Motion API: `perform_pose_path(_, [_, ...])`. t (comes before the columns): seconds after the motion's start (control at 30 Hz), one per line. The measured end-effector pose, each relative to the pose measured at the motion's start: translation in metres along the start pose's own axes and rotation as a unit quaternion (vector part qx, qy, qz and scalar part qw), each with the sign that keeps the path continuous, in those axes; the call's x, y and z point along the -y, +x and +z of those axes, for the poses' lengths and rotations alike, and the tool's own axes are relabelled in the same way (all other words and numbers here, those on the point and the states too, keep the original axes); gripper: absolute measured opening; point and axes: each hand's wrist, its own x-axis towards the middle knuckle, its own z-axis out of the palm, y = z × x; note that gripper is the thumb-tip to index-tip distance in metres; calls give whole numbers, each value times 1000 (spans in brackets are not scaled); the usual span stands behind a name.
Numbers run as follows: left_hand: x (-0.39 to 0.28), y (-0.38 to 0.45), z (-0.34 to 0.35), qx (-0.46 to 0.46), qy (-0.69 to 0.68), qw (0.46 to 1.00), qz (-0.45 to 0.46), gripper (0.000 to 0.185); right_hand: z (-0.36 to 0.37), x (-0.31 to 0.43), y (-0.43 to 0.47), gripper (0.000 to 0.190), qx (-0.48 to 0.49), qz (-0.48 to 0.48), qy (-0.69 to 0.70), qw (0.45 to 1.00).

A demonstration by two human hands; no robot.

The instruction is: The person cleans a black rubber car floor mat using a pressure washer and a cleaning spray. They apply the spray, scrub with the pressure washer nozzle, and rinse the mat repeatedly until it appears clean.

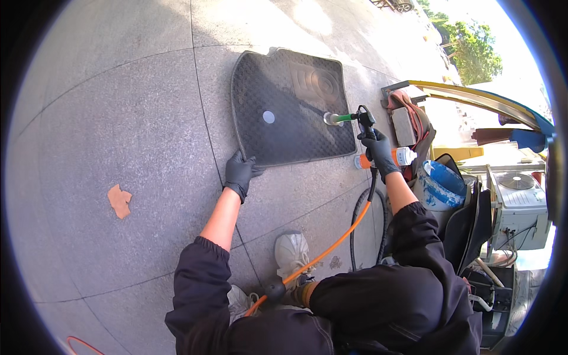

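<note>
A dark rubber car floor mat (284, 133) with a textured surface and a raised panel lies on the stone-tiled ground in front of me. My left hand (239, 174), in a black glove, grips its near left corner. In my right hand (380, 151), also gloved, is the black handle of a cleaning spray gun (366, 120). The gun's green tube (344, 118) ends in a clear, flared nozzle over the mat's right part. Below the handle hangs an orange and white bottle (401, 156), partly hidden by that hand. A pale round spot (268, 117) shows on the mat.
An orange air hose (330, 249) runs from the gun past my shoes (290, 250); a black hose (353, 230) loops beside it. At right are a blue-stained bucket (439, 186), dark mats (466, 222) and an air-conditioner unit (519, 204). A brown scrap (119, 202) lies at left.
</note>
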Motion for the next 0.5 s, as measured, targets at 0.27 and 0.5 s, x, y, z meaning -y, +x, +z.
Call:
perform_pose_path(0.27, [-3,5,10,-10,14,1000,-7,29,-8,-42,-8,20,-97,-151,-109,978])
perform_pose_path(0.5, [-10,-9,8,-22,17,999,26,31,15,-8,-69,25,37,4,50,998])
